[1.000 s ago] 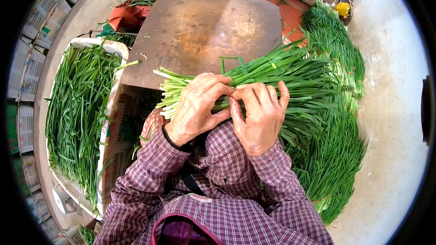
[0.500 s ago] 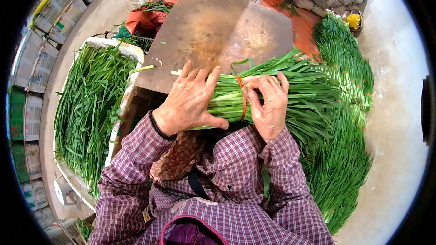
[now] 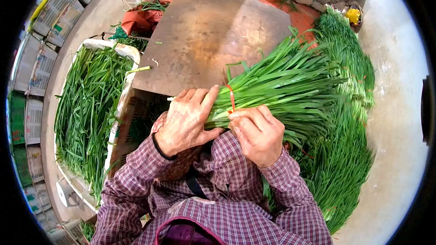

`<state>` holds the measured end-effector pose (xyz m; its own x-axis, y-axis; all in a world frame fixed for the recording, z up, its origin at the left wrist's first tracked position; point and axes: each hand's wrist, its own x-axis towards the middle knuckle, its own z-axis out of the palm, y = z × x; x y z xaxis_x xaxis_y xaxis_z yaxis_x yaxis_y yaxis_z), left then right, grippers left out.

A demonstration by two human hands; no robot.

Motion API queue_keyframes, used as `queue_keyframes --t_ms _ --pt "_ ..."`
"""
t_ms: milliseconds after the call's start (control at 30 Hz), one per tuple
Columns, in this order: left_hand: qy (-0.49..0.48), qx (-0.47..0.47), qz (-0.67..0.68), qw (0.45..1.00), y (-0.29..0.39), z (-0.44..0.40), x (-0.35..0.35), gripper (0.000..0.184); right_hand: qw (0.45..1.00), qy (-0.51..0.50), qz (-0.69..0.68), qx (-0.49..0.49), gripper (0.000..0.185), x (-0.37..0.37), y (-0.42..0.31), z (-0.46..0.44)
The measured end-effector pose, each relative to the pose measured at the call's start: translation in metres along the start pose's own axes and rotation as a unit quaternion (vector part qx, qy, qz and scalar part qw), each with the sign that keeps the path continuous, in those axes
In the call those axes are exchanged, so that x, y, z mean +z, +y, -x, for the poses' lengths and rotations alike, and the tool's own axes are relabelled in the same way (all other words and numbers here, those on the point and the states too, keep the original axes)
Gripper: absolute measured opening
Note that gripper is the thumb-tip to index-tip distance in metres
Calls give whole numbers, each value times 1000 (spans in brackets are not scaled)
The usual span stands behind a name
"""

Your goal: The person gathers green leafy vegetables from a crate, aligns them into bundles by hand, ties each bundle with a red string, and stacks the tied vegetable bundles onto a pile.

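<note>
A thick bundle of garlic chives (image 3: 286,86) lies across my lap at the near edge of the board, its leaves fanning out to the right. My left hand (image 3: 187,120) is wrapped over the pale stem end and grips it, thumb towards me. Around the stems runs a thin red band (image 3: 232,97). The fingertips of my right hand (image 3: 258,135) are pinched together at the near end of this band, against the bundle's side. Whether the band's ends are joined is hidden by those fingers.
A brown board (image 3: 195,36) lies ahead, with a few leaf scraps on it. Left of me stands a white foam box (image 3: 131,54) heaped with loose chives (image 3: 93,109). Banded chive bundles (image 3: 345,163) are piled along my right side. Red cloth (image 3: 143,18) lies at the far left.
The bundle has tilted, its leaf end swinging away from me. My right hand has slid down the band to the near side and its fingers have closed. My left hand keeps its grip, slightly lower.
</note>
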<state>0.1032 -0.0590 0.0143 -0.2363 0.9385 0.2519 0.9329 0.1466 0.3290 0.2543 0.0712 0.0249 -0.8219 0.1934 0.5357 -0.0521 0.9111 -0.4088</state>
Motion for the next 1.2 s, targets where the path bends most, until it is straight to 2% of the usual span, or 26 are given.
queue_keyframes --t_ms 100,133,200,267,333,367,400,467,533,600,667,733,767,800,867,933,967,1000,1067,1100,1133,1200 --pt "-17 -10 21 1000 -6 -5 -6 87 987 66 -128 74 7 1 11 -3" --pt "-22 -4 23 999 -12 -8 -7 91 984 88 -132 78 12 0 16 -8" --pt "-76 1 19 997 -20 -22 -19 93 969 112 -175 135 10 8 26 -17" --pt "-87 20 -39 995 -23 -37 -36 101 970 97 -171 141 3 1 33 -32" --pt "66 119 -54 989 -27 -49 -58 101 968 94 -168 162 1 -8 37 -42" --pt "106 85 89 987 -20 -50 -78 91 961 112 -180 175 1 -6 39 -45" --pt "144 49 230 961 -15 -49 -94 80 954 131 -193 187 4 -4 40 -46" --pt "252 -43 283 924 -24 -33 -97 50 938 127 -240 218 2 -8 30 -48" --pt "242 -170 379 877 -29 -11 -77 44 917 121 -287 250 2 -10 25 -47" --pt "230 -218 420 850 -36 12 -47 36 887 75 -318 327 10 -12 25 -44" --pt "246 -305 510 766 -34 34 -20 31 896 74 -313 305 12 -9 31 -39" --pt "250 -351 642 634 -47 60 9 30 889 98 -352 275 14 -10 33 -37" --pt "144 -308 746 572 -68 75 29 35 883 127 -370 262 13 -12 31 -38" --pt "84 -333 754 560 -61 74 32 48 884 126 -369 258 13 -14 29 -40" --pt "-51 -289 832 470 -45 64 43 66 872 139 -406 235 13 -29 28 -41" --pt "-157 -265 859 408 -26 42 54 84 862 144 -433 222 14 -42 27 -42" --pt "-196 -223 862 411 -14 29 56 94 862 145 -439 208 14 -48 25 -42" --pt "-224 -186 888 355 -7 18 65 98 863 145 -443 195 14 -56 23 -43" --pt "-279 -130 912 271 -1 -9 78 97 858 139 -462 176 14 -68 11 -48" --pt "-304 -133 909 253 2 -24 79 92 850 129 -485 161 14 -74 4 -52" --pt "-311 -140 921 186 6 -30 78 84 844 116 -500 154 13 -79 -6 -56" --pt "-292 -71 921 247 7 -32 77 76 834 86 -532 118 12 -86 -24 -65"
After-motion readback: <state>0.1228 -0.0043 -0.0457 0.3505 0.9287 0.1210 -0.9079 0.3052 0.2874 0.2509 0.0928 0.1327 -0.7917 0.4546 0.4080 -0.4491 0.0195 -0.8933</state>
